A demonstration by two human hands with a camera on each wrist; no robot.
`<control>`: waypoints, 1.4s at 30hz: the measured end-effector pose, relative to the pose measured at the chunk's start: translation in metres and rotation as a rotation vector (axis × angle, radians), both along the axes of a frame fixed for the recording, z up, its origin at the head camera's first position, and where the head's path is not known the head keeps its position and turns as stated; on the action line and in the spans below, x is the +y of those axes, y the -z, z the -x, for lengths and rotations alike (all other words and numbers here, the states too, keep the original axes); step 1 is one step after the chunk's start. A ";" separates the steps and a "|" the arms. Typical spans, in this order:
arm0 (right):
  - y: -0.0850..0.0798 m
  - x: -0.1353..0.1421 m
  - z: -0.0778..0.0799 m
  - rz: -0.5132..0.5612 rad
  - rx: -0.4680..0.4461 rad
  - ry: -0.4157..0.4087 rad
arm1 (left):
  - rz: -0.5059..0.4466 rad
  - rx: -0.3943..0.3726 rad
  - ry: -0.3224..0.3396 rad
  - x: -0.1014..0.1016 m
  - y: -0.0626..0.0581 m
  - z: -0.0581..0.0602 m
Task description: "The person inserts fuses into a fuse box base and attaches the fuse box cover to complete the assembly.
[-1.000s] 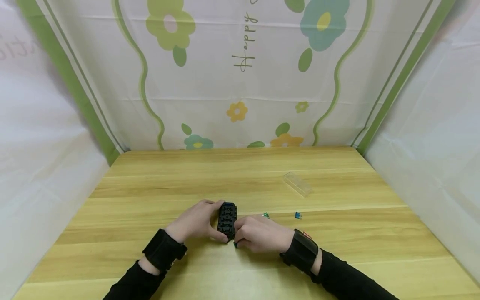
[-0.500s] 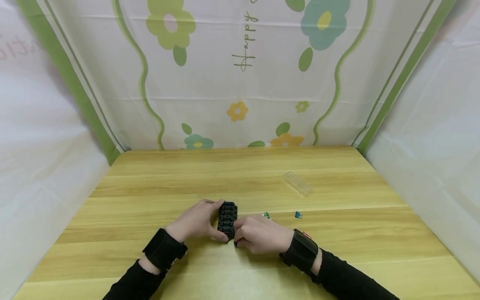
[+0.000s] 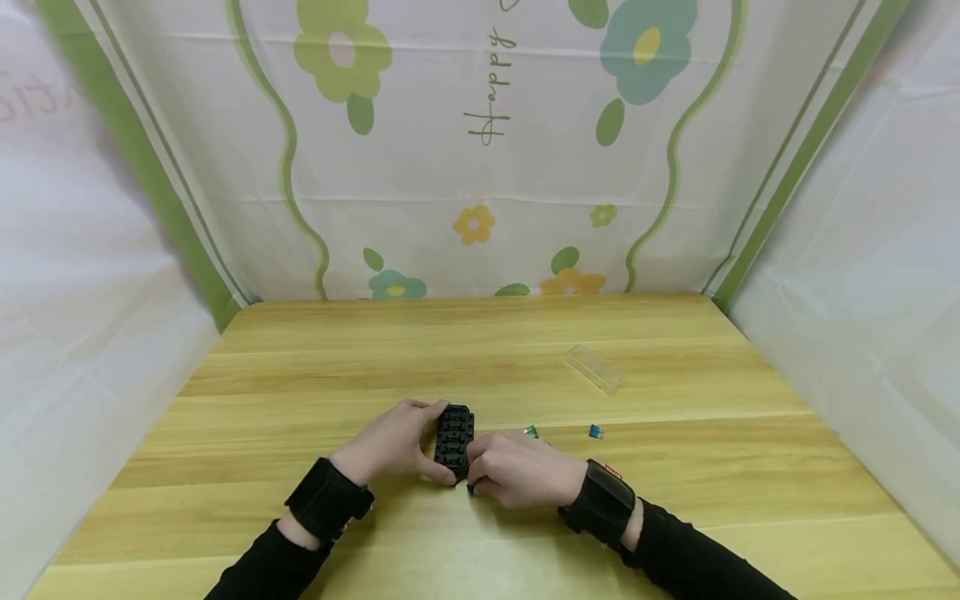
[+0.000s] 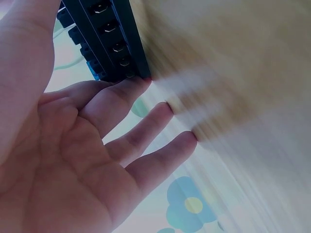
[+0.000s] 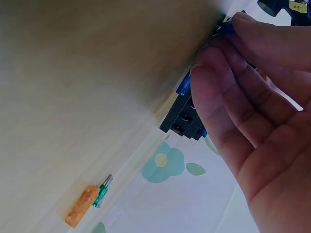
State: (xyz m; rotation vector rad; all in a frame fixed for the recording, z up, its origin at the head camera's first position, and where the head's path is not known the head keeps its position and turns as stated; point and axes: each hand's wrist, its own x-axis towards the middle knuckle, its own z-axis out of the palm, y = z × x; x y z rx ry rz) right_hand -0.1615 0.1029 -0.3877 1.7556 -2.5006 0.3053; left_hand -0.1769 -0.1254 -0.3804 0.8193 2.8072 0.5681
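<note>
A black fuse box with a row of slots lies on the table. My left hand grips its ends between thumb and index finger; in the left wrist view the other fingers reach out straight. Close by on the right, my right hand pinches a small blue blade fuse at the near end of the box. The fingers cover most of that fuse. Another blue piece shows beside the fingertips in the right wrist view; how it sits is hidden.
A green blade fuse and a blue blade fuse lie right of the box. An orange blade fuse shows beside the green one in the right wrist view. Farther back lies a clear plastic cover. Printed cloth walls surround the table.
</note>
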 end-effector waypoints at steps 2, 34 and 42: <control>0.001 0.000 0.000 0.001 0.000 0.002 | 0.002 0.003 0.003 0.000 0.000 0.000; 0.000 0.001 0.000 0.004 0.005 0.002 | 0.014 0.010 -0.007 0.001 -0.001 0.000; 0.001 0.001 0.000 0.001 0.006 0.005 | 0.012 0.006 -0.010 0.001 -0.001 -0.001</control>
